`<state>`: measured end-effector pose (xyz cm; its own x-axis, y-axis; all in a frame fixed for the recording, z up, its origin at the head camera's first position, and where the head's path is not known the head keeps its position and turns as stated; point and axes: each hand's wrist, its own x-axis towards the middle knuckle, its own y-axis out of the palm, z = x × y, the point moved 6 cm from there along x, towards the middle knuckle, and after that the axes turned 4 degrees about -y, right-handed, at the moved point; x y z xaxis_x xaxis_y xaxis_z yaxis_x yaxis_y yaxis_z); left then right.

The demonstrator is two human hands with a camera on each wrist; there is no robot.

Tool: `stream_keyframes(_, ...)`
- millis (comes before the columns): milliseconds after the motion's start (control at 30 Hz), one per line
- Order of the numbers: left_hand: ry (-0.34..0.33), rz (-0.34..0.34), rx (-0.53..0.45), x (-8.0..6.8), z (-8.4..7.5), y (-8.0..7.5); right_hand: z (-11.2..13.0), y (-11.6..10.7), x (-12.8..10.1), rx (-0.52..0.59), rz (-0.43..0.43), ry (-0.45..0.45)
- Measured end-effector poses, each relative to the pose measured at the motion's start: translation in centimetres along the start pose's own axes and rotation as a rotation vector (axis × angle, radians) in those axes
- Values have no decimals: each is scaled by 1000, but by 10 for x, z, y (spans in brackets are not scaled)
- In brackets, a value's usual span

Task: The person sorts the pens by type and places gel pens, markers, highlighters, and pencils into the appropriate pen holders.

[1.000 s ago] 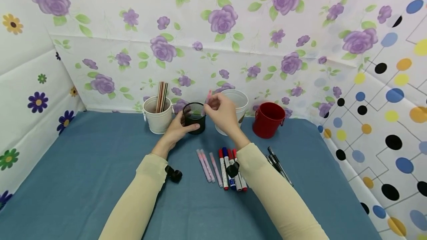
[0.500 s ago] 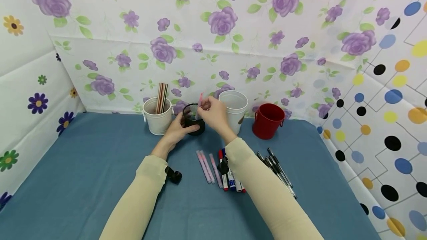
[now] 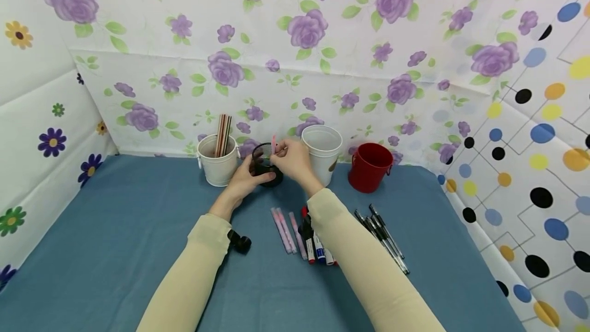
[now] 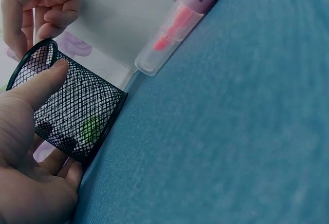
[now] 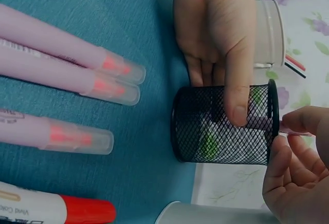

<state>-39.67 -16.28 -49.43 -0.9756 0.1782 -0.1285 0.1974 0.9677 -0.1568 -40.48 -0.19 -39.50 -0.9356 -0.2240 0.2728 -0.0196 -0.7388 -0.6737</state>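
Observation:
In the head view my left hand point(image 3: 241, 181) grips a black mesh pen cup point(image 4: 87, 106), thumb on the near side and fingers behind. The cup stands upright on the cloth. Over its rim, my right hand point(image 3: 295, 160) pinches a pink highlighter point(image 3: 274, 144) by its upper part. Through the mesh in the right wrist view, the highlighter's lower length shows inside the cup. Three more pink highlighters point(image 5: 56, 72) lie on the blue cloth, beside several red and blue capped whiteboard markers point(image 3: 319, 251) partly covered by my right sleeve.
Left of the cup stands a white pail point(image 3: 216, 170) holding striped sticks point(image 3: 223, 135). A white bucket point(image 3: 321, 150) and a red pail point(image 3: 370, 168) stand to the right. Several black-capped pens point(image 3: 384, 242) lie near my right forearm. Floral cloth point(image 3: 276, 40) hangs behind.
My right hand has moved left and slightly down, taking the highlighter from the mesh cup's right rim down into it. The left hand keeps its hold on the cup.

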Motion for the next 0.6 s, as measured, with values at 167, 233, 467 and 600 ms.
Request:
stream_keyframes(167,17,-5,-4,-2,-1,-1,-2,4,0,6,17,3)
stream_keyframes(233,28,-1,-10,-2,-2,0,-1,4,-1,7,13,3)
stream_keyframes(467,32,-5,-12,-1,-3,2,0,3,-1,-28,12,7)
stream_keyframes(600,30,-4,-18,0,-3,2,2,3,-1,-58,23,9)
